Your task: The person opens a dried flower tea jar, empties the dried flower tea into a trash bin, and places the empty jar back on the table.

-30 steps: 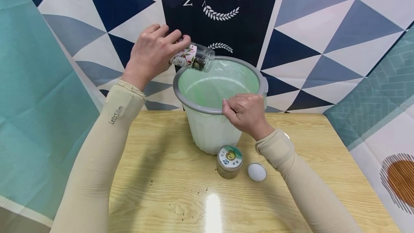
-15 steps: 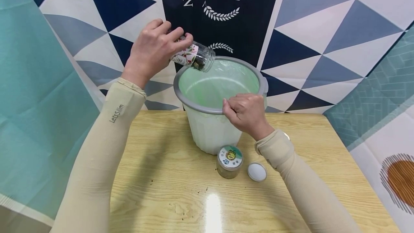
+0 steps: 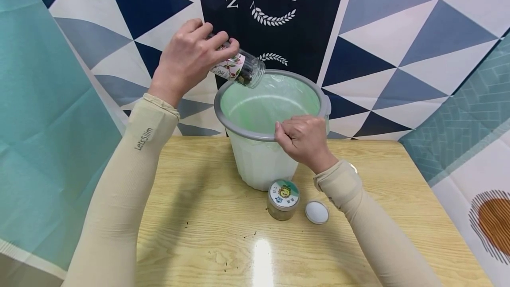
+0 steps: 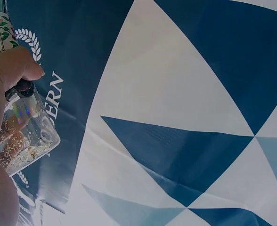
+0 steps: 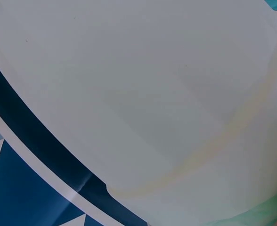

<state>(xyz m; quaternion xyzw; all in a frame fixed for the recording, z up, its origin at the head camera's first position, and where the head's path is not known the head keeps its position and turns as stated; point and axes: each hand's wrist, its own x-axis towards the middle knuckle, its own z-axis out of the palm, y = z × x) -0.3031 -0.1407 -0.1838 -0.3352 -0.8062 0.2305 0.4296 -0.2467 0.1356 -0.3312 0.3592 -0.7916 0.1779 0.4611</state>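
In the head view my left hand grips a clear jar with a floral label, its mouth tilted down over the near-left rim of a white bin. Dark dried bits lie inside near the jar's mouth. Fine crumbs cling by the base of the jar in the left wrist view, where its mouth is out of frame. My right hand grips the bin's grey rim at the front right. A pale green bag lines the bin. Mostly the white wall of the bin fills the right wrist view.
A lidded round tin stands right in front of the bin on the wooden table. Beside it lies a small white lid. Another shiny round piece is partly hidden behind my right sleeve. Dark crumbs are scattered on the table.
My left hand has risen slightly, tipping the jar a little more steeply while its mouth stays at about the same spot. The right hand and the bin have not moved.
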